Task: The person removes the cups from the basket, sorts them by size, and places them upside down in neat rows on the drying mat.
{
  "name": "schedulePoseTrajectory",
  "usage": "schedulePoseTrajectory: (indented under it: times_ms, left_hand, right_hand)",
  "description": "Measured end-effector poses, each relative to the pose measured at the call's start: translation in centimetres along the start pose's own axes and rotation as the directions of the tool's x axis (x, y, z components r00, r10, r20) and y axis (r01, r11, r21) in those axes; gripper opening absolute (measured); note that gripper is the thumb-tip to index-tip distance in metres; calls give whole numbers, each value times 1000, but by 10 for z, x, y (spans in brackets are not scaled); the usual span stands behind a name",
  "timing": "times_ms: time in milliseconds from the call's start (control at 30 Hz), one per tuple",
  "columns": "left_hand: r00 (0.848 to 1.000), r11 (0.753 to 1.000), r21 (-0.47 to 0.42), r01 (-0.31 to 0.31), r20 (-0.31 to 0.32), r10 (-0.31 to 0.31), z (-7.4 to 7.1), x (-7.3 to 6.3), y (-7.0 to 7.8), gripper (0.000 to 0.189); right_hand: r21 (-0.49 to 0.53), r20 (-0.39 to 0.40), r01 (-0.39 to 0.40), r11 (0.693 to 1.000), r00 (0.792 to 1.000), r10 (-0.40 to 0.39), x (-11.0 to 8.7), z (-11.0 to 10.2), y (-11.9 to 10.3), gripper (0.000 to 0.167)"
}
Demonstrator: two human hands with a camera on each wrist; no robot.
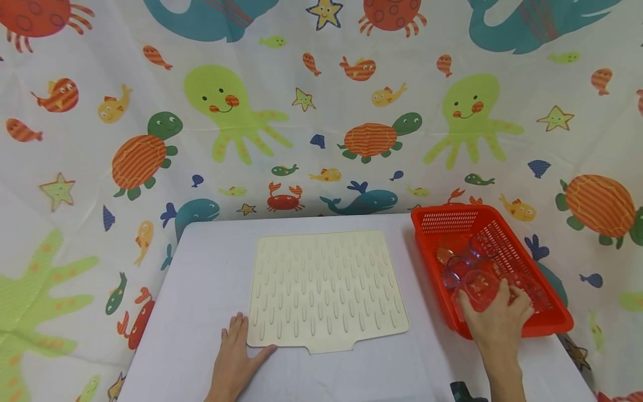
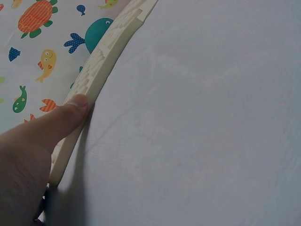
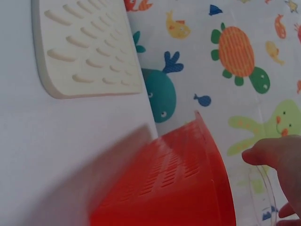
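Note:
A cream drying board point(image 1: 326, 290) with rows of raised ridges lies on the white table. My left hand point(image 1: 235, 357) rests at its near left corner with the fingers spread. In the left wrist view, the thumb point(image 2: 77, 102) touches the board's edge. On the right, my right hand point(image 1: 497, 318) reaches into a red plastic basket point(image 1: 545, 279) and grips a clear round cup point(image 1: 480, 287) by its side. The cup's thin rim point(image 3: 270, 197) shows below my thumb in the right wrist view. The other fingertips are partly hidden.
Several more clear, round pieces point(image 1: 454, 268) lie in the basket, some with a bluish tint. The basket stands at the table's right edge. A dark strap-like object point(image 1: 462, 391) shows by my right forearm. Behind the table hangs a curtain point(image 1: 321, 162) printed with sea animals.

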State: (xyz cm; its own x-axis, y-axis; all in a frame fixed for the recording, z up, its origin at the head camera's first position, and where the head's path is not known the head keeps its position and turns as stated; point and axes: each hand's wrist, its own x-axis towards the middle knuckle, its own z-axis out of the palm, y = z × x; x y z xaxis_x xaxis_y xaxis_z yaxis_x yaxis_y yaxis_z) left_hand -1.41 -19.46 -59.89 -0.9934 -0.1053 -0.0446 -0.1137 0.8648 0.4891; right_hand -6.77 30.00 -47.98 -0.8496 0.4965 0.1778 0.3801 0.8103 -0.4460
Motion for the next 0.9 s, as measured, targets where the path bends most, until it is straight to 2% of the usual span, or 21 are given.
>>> schedulePoseTrajectory:
  times_ms: [233,567,900]
  left_hand:
    - [1000,1000,-1,-2,-7,2,0,0,0,116]
    - [1000,1000,-9,12,5,-12,-1,-1,0,116]
    - [1000,1000,-12,-2,0,2,0,0,-2,116]
  right_hand:
    - [36,-45,47,998,998,-45,1,2,1,97]
    - [56,-40,48,997,998,-46,-1,2,0,100]
    - [37,67,-23,999,998,20,3,2,-2,102]
